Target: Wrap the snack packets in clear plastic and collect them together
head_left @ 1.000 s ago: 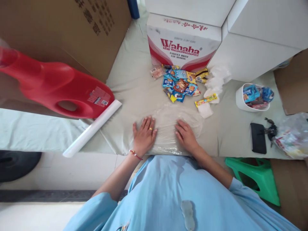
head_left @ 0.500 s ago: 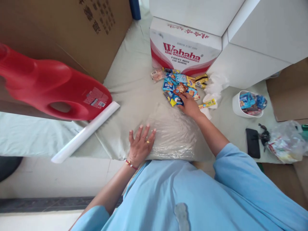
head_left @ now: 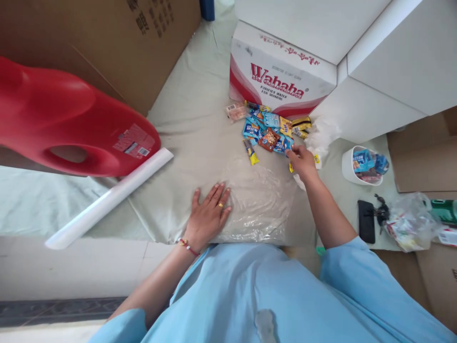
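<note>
My left hand lies flat, fingers spread, on a sheet of clear plastic film and the cloth beside it. My right hand is at the lower right of a pile of small wrapped snacks. Its thumb and fingertips pinch the edge of a blue snack packet. Close by are a brown cookie packet and a yellow-and-dark wrapped stick. A pinkish packet lies at the pile's left end. Under my right hand, a yellow wrapper is mostly hidden.
A Wahaha carton stands behind the snacks. On the left are a large red jug and a white roll. To the right are crumpled white plastic, a white tub of snacks, a phone, keys and a plastic bag.
My right hand has moved right along the pile's front, from near the yellow-and-dark stick to the right edge, uncovering that stick. My left hand stays flat in about the same place.
</note>
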Demonstrator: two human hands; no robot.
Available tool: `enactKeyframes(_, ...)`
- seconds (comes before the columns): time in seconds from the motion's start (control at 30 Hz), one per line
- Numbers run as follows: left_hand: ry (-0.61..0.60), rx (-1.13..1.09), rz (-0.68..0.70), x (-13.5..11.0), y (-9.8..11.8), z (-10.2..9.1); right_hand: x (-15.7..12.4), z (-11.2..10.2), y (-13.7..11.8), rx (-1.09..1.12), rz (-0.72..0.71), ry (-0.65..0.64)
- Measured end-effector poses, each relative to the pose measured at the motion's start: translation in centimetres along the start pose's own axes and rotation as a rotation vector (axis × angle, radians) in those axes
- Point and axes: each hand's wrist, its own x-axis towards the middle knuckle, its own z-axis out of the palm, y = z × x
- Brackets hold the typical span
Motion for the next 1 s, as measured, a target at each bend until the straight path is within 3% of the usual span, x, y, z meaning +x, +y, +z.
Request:
enactKeyframes(0.17, 0.011, 0.0, 0.0, 0.0, 0.0, 0.1, 3.5, 3.1, -4.3, -0.27, 0.015, 0.007)
enactKeyframes(0.3, 0.013, 0.013, -0.001, 0.0, 0.0, 0.0, 4.2, 5.5, -7.0, -0.477, -0.09, 0.038)
enactKeyframes(0.4, 0.019, 0.013, 0.004, 0.0, 0.0, 0.0, 4.3, 5.9, -7.5, -0.557, -0.132, 0.015)
enactKeyframes(0.6, 0.035, 0.002, 0.025, -0.2, -0.1, 0.1, 3.1, 3.1, -6.6, -0.593, -0.167, -0.085)
enactKeyframes(0.7, 0.038, -0.022, 0.007, -0.2, 0.0, 0.2, 0.9, 0.6, -5.9, -0.43, -0.183, -0.013)
enactKeyframes(0.77, 0.04, -0.033, -0.009, -0.1, 0.1, 0.2, -1.2, -0.8, -5.5, -0.204, -0.186, -0.025)
enactKeyframes(0.83, 0.042, -0.036, -0.023, 0.0, 0.2, 0.3, -3.7, -1.4, -5.3, 0.079, -0.141, -0.169)
enactKeyframes(0.9, 0.043, -0.028, -0.033, -0.1, 0.4, 0.5, -6.4, -1.1, -5.2, 0.315, -0.059, -0.412)
enactKeyframes(1.0, 0.058, 0.008, -0.057, -0.5, 0.8, 0.8, -9.7, 0.7, -5.6, 0.378, -0.005, -0.738)
